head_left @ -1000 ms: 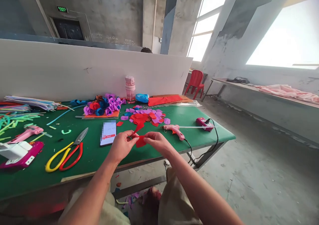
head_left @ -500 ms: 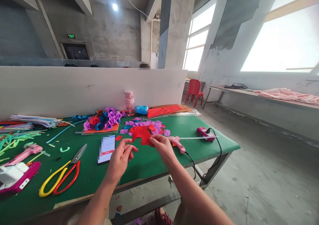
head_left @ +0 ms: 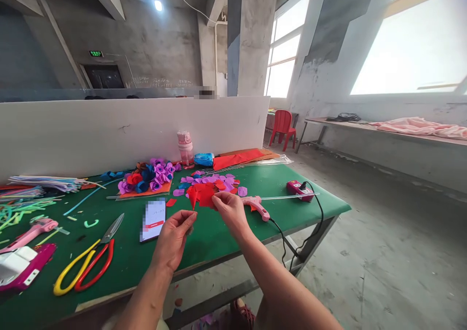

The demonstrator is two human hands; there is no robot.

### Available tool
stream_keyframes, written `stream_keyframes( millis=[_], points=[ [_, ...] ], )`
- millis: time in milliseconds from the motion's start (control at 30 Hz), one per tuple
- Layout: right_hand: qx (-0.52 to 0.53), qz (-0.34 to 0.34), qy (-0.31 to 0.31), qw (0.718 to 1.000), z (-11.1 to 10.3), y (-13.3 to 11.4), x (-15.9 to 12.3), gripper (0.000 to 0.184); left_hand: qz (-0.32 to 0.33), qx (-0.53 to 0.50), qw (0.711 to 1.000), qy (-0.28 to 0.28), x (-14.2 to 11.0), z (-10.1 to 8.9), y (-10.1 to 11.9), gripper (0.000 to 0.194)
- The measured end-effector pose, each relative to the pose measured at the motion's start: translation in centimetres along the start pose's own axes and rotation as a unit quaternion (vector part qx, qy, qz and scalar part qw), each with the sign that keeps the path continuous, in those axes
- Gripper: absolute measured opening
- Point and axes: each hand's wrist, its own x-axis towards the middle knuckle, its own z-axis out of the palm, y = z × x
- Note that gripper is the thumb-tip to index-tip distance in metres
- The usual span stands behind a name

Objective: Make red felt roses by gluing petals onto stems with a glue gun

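In my right hand point(head_left: 231, 212), thumb and fingers pinch the right side of a red sheet, paper or thin felt point(head_left: 204, 195), with an uneven outline. My left hand point(head_left: 175, 237) is closed in a pinch at the narrow lower-left corner of the same red piece. Both hands are held above the front of the green table point(head_left: 215, 242). Behind the red piece lie loose purple petals point(head_left: 219, 179), mixed with red and blue ones. A pink glue gun point(head_left: 260, 208) rests just right of my right hand. Left of my left hand is a phone point(head_left: 153, 220).
Scissors point(head_left: 95, 257) with yellow and red handles lie at the left, near another pink glue gun point(head_left: 36, 230). Finished-looking flowers point(head_left: 149, 176) are heaped behind the phone. A pink bottle point(head_left: 185, 150) stands by the white partition point(head_left: 91, 130). A black cord point(head_left: 280, 232) hangs over the front edge.
My left hand has moved down and its spread fingers have closed on the red piece's lower corner. My right hand keeps its pinch. The view has shifted slightly.
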Motion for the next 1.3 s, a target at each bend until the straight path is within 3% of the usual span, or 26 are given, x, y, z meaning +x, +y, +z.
stream_keyframes(
  millis=[400,700,900,1000,1167,1300],
  points=[
    [0.002,0.002,-0.029,1.0,0.4,0.1,-0.4,0.022,-0.012,0.014,1.0,-0.015,-0.5,1.0,-0.1,0.028],
    [0.011,-0.04,-0.006,0.999,-0.3,-0.2,-0.6,0.025,0.133,0.181,0.974,0.022,-0.6,1.1,-0.8,0.017],
    [0.025,-0.071,0.015,0.997,-0.8,-0.6,-1.1,0.029,0.21,0.164,0.964,0.011,-0.7,1.2,-1.0,0.011],
    [0.022,-0.075,0.014,0.997,-0.9,-0.8,-1.3,0.029,0.2,0.165,0.965,0.018,-0.7,1.2,-1.0,0.013],
    [0.006,-0.063,0.0,0.998,-0.8,-0.9,-1.6,0.027,0.118,0.143,0.983,0.017,-0.9,1.5,-0.8,0.021],
    [0.004,-0.052,-0.001,0.999,-0.7,-0.8,-1.7,0.026,0.089,0.118,0.989,0.001,-1.0,1.7,-0.7,0.026]
  ],
)
